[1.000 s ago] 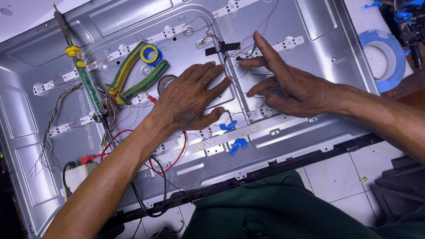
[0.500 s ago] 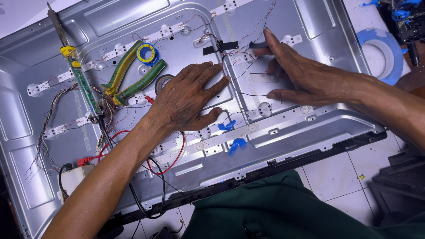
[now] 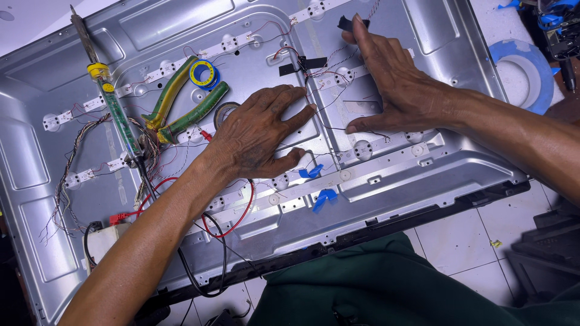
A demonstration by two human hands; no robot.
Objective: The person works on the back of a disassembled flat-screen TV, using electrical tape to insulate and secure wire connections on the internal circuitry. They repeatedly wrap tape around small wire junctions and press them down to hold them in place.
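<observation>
head view | i see left hand (image 3: 257, 136) flat, fingers spread on metal panel (image 3: 423, 175) | right hand (image 3: 393, 78) fingers open, pressing black tape (image 3: 345, 24)

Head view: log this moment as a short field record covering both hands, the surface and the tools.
surface: grey metal panel with white light strips and thin wires
left hand: flat on the panel, palm down
right hand: spread on the panel, fingers on black tape piece
tools: green-yellow pliers, soldering iron
nearby: blue tape roll on the right
</observation>
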